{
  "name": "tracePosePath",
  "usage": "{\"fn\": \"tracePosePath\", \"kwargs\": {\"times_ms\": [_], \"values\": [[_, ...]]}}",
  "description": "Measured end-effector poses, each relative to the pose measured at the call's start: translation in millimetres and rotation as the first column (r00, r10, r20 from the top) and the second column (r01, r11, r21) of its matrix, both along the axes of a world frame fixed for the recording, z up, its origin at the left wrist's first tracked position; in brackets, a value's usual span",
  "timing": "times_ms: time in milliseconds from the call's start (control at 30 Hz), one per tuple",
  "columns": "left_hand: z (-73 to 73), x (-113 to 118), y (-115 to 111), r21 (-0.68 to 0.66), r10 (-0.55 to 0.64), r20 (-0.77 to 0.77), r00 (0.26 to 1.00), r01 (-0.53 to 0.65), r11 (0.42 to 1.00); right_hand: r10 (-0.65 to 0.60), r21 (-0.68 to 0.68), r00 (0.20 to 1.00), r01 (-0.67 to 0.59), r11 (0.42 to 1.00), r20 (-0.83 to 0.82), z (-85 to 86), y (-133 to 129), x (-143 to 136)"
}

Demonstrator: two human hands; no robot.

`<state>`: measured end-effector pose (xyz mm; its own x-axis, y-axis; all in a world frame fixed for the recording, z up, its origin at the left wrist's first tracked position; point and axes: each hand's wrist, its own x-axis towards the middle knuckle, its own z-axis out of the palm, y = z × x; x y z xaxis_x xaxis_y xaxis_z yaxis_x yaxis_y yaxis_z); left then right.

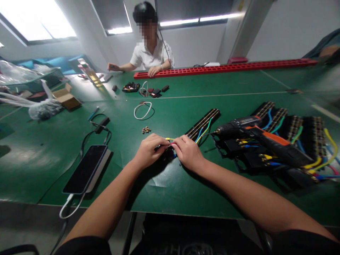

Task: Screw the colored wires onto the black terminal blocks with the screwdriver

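My left hand (pixel 151 150) and my right hand (pixel 190 154) meet at the near end of a long black terminal block (pixel 200 124) with brass-coloured contacts. Between the fingertips shows a short bit of red wire (pixel 172 143); my right thumb and fingers are pinched on it. The left fingers are closed too, but what they grip is hidden. Yellow, blue and green wires run along the block, and its near end is mostly covered by my hands. Just beyond my left hand lies a small pile of brass screws (pixel 146 130).
A power drill (pixel 261 136) rests on several wired terminal blocks (pixel 294 127) at right, its bit pointing toward my right hand. A phone (pixel 85 169) with a cable lies at left. Across the green table (pixel 170 193), a person (pixel 152 53) sits behind a red slotted strip (pixel 212 69).
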<state>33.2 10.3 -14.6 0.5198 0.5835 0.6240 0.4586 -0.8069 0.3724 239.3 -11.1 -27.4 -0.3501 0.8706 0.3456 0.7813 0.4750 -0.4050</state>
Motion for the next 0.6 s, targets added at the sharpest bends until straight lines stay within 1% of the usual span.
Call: {"fn": "tracePosePath", "kwargs": {"times_ms": [267, 467, 600], "values": [[-1.0, -1.2, -1.1, -0.046, 0.013, -0.026, 1.000, -0.014, 0.999, 0.000, 0.015, 1.000, 0.001, 1.000, -0.002, -1.9, -0.1, 1.0], [6.0, -5.8, -3.2, -0.069, 0.010, -0.031, 0.999, -0.012, 0.998, 0.003, 0.018, 1.000, -0.003, 1.000, -0.016, -2.4, -0.2, 1.0], [10.9, -16.8, -1.6, -0.088, 0.014, -0.119, 0.993, -0.025, 0.996, 0.011, 0.015, 1.000, -0.011, 1.000, -0.013, -0.5, -1.5, 1.2]]}}
